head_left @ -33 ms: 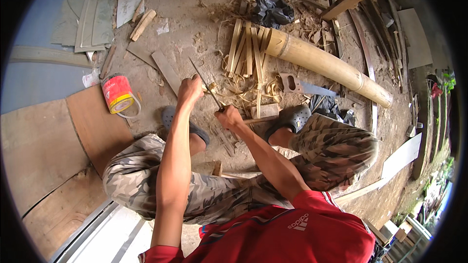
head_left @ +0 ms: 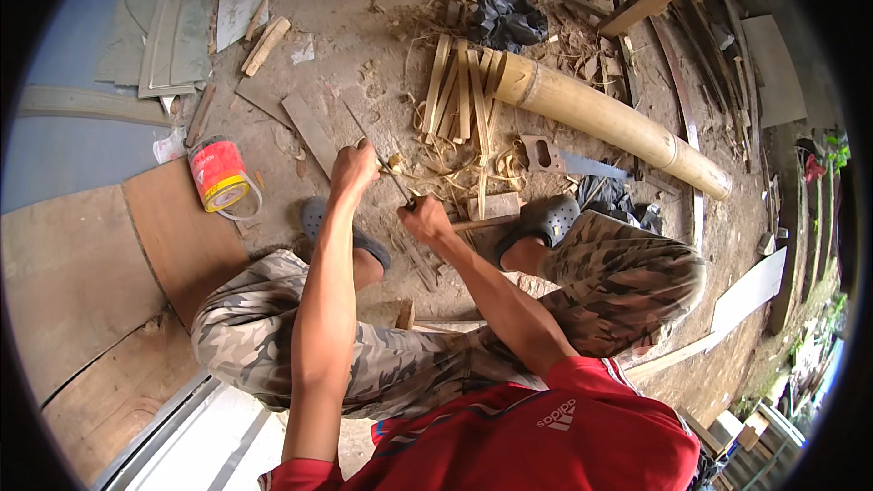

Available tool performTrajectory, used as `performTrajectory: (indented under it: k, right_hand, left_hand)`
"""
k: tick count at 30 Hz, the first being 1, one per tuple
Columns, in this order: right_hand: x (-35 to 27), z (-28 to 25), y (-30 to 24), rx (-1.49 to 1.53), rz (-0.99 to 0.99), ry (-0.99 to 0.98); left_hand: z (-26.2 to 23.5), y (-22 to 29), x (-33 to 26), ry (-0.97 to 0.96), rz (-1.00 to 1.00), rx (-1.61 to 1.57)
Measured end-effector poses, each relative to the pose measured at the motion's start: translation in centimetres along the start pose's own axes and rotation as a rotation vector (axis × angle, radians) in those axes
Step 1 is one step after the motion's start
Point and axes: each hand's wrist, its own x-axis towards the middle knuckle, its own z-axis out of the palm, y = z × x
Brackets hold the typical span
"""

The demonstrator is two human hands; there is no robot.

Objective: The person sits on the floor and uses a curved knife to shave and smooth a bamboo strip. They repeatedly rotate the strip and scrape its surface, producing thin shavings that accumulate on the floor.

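Head view: right hand (head_left: 425,219) clamped on the handle of a thin knife (head_left: 398,185); left hand (head_left: 354,169) apart from it, curled by the blade — can't tell what it pinches, too small. Work looks partway: split bamboo strips (head_left: 465,91) lie beyond the hands, shavings (head_left: 509,165) nearer; the bamboo pole (head_left: 600,116), ahead and right of the hands, seems unsplit. Saw (head_left: 568,162) flat, right of right hand. Surface: littered dirt floor (head_left: 364,27) — red-yellow can (head_left: 218,173) and plywood sheets (head_left: 77,250) left of the left hand. Room: cluttered work area, greenery far right.
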Motion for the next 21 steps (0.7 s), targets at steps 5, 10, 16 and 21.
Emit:
performTrajectory:
  k: [5,10,16,21]
  right_hand:
    - [0.6,2.3,1.8,-0.039,0.140,0.112]
    - [1.2,-0.2,-0.2,0.001,0.378,-0.072]
    - [2.6,1.1,3.6,0.733,0.481,-0.317]
    - [-0.1,-0.6,-2.1,0.046,0.151,-0.069]
  left_hand:
    - [1.6,-0.6,0.1,0.133,0.018,0.084]
    - [1.1,-1.7,-0.4,0.118,0.037,-0.167]
    - [2.4,-0.7,-1.7,0.095,0.004,-0.190]
    - [1.2,-1.4,-1.2,0.087,0.003,-0.242]
